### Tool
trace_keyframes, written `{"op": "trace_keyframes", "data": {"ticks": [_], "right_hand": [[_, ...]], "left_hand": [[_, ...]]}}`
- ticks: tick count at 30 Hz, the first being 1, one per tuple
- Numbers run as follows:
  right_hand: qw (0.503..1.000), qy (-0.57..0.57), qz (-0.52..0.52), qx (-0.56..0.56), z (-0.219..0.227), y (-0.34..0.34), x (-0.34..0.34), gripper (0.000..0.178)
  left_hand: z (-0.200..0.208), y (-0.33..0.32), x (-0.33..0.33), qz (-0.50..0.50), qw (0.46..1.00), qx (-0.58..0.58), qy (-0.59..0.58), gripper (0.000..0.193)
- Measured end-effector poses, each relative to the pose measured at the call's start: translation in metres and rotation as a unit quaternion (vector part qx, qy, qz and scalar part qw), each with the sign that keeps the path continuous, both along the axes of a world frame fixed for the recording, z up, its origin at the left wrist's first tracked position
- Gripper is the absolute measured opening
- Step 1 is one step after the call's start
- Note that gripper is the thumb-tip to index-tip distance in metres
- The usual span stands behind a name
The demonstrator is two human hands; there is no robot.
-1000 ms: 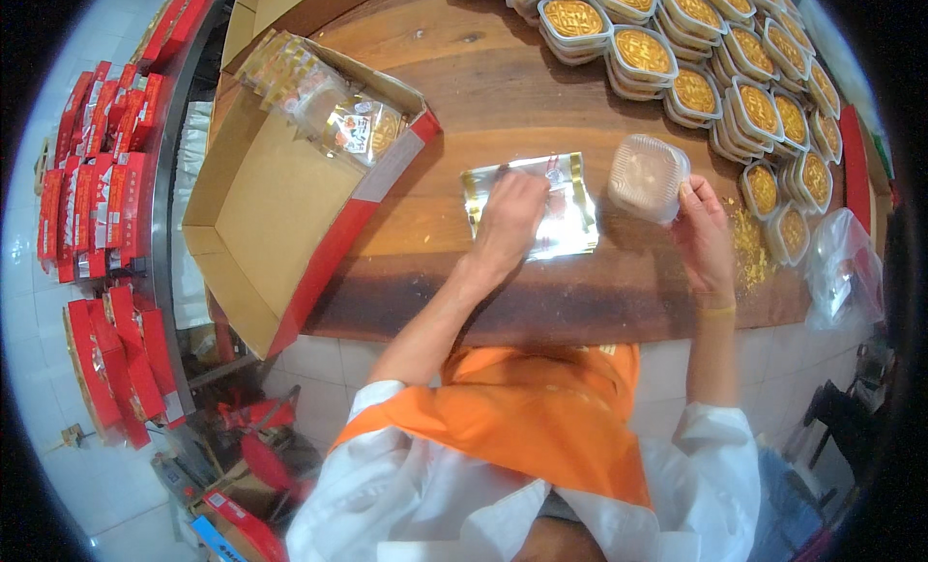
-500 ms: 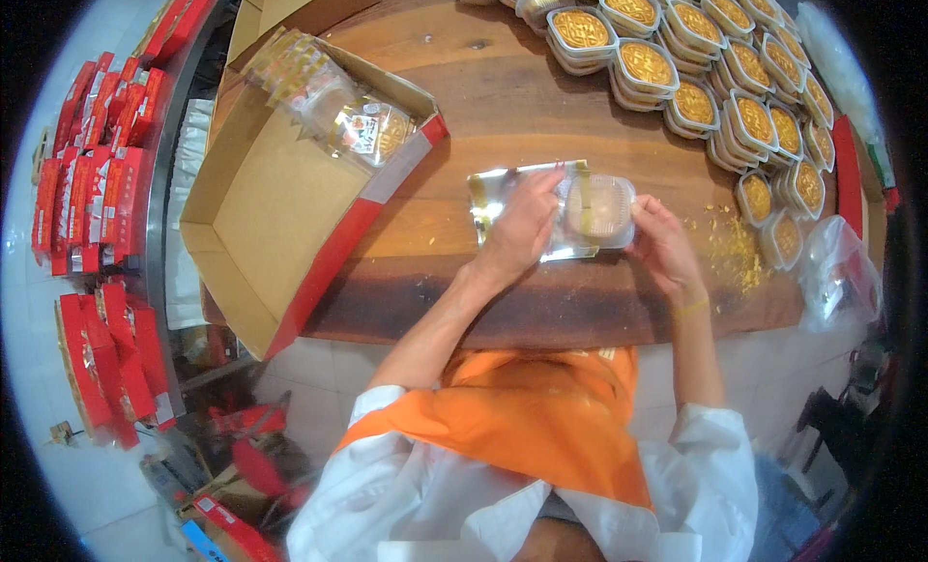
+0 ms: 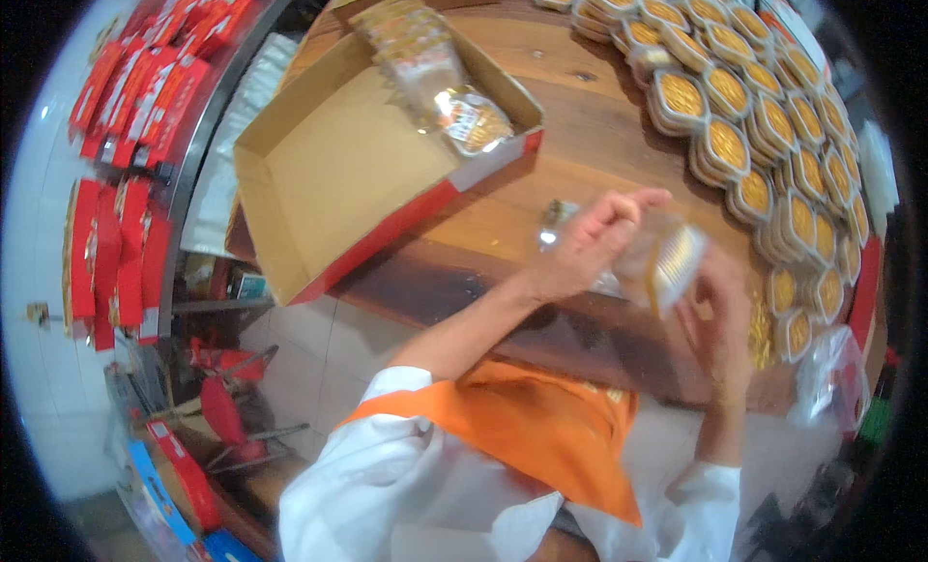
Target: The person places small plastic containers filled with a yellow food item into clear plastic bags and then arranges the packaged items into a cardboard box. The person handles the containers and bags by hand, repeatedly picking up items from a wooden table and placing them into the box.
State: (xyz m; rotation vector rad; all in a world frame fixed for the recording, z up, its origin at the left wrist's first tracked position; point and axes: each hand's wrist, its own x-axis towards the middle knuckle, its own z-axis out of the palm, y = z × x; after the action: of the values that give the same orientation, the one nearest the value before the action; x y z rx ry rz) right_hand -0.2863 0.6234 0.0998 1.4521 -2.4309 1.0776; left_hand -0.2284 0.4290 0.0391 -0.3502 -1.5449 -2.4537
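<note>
My right hand (image 3: 720, 306), fingers bent, grips a ribbed clear plastic tray (image 3: 679, 258) holding a mooncake, tilted and blurred by motion. A clear pouch (image 3: 638, 267) with a gold band is around or against the tray; which one I cannot tell. My left hand (image 3: 594, 241) is closed at the pouch's left side, its index finger stretched out above it; the grip itself is partly smeared. Under and beside my left hand, shiny silver-and-clear pouches (image 3: 553, 235) lie on the wooden table.
An open cardboard box (image 3: 329, 166) at the left holds a row of packed mooncakes (image 3: 469, 117). Stacked mooncakes in clear trays (image 3: 727, 144) crowd the right side. Yellow crumbs (image 3: 761, 330) and a clear plastic bag (image 3: 833, 378) are near the right edge. Red boxes (image 3: 116, 253) stand far left.
The tray and pouch have come up off the flat pouches and tilted. Both hands have risen with them. The view has turned, so the box and stacks appear farther right.
</note>
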Motion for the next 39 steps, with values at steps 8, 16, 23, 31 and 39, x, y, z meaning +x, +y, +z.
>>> {"op": "trace_keyframes", "data": {"ticks": [8, 16, 23, 31, 39], "right_hand": [[0.995, 0.054, 0.035, -0.074, 0.023, -0.017, -0.012, 0.047], [0.989, 0.100, 0.108, -0.026, 0.041, -0.050, -0.002, 0.035], [0.982, 0.143, 0.112, -0.055, 0.029, -0.050, -0.004, 0.027], [0.992, 0.086, 0.084, 0.029, 0.032, -0.049, -0.001, 0.018], [0.977, 0.176, 0.117, -0.013, 0.047, -0.042, 0.006, 0.020]], "left_hand": [[0.017, -0.012, 0.002, -0.027, 0.975, 0.219, -0.001, 0.011], [0.007, -0.015, 0.009, -0.024, 0.954, 0.292, -0.060, 0.017], [-0.007, -0.007, 0.010, -0.056, 0.935, 0.318, -0.150, 0.031], [-0.019, -0.010, 0.010, -0.013, 0.962, 0.246, -0.116, 0.025], [0.012, -0.026, 0.011, 0.003, 0.997, 0.076, -0.015, 0.012]]}}
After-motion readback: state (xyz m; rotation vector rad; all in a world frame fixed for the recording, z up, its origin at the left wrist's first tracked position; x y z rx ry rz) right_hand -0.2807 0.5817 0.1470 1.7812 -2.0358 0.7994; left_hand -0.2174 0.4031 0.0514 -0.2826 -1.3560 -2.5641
